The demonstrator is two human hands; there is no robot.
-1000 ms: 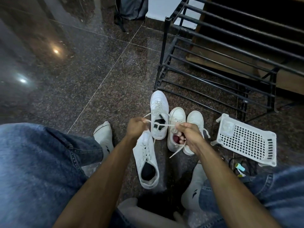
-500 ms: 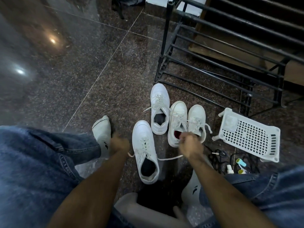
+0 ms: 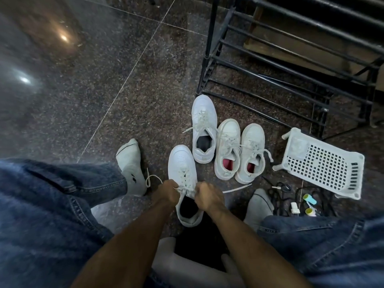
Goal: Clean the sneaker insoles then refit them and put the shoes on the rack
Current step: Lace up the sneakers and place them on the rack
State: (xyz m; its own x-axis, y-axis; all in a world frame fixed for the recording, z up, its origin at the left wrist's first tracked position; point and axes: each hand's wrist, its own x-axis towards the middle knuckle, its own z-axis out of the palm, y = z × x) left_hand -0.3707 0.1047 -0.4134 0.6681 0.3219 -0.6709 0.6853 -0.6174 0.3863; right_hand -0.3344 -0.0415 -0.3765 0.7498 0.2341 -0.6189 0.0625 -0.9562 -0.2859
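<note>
Tying the near sneaker [image 3: 182,177]

Its toe points to 12 o'clock; my left hand [image 3: 166,193] and right hand [image 3: 207,196] pinch its laces.

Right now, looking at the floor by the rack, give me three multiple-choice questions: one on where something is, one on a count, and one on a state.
1. Where does the white basket lie?
A. on the rack
B. on the floor, right of the sneakers
C. on the person's lap

2. How many white sneakers are on the floor?
A. two
B. three
C. four

3. What are both hands doing?
A. pinching the laces of the nearest sneaker
B. resting empty on the knees
C. lifting the basket

Answers:
1 B, it lies tipped over on the floor below the black rack.
2 C, two with dark insides, two with pink insides.
3 A, the left hand and right hand are closed on the laces.
</note>
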